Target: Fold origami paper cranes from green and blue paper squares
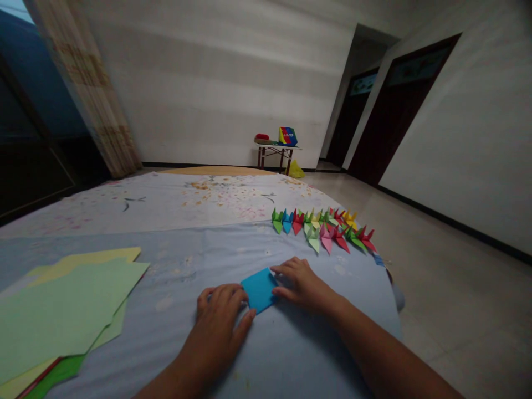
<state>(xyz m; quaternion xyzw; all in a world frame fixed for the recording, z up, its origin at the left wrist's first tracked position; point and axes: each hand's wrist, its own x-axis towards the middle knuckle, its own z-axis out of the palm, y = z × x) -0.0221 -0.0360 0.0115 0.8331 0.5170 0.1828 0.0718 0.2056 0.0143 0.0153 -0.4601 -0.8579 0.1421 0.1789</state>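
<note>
A small folded blue paper [259, 288] lies flat on the pale blue cloth [291, 343] in front of me. My left hand [220, 316] rests at its left edge, fingers curled, fingertips and thumb pressing the paper's near-left side. My right hand [300, 282] is at its right edge, fingers bent and pinched on the top right corner. Both hands press the paper against the cloth.
A row of several coloured paper cranes [324, 227] stands beyond the hands at the right. A stack of green and yellow paper sheets [62, 310] lies at the left. A small table [276, 151] with a coloured bag stands by the far wall. Tiled floor [436, 277] lies to the right.
</note>
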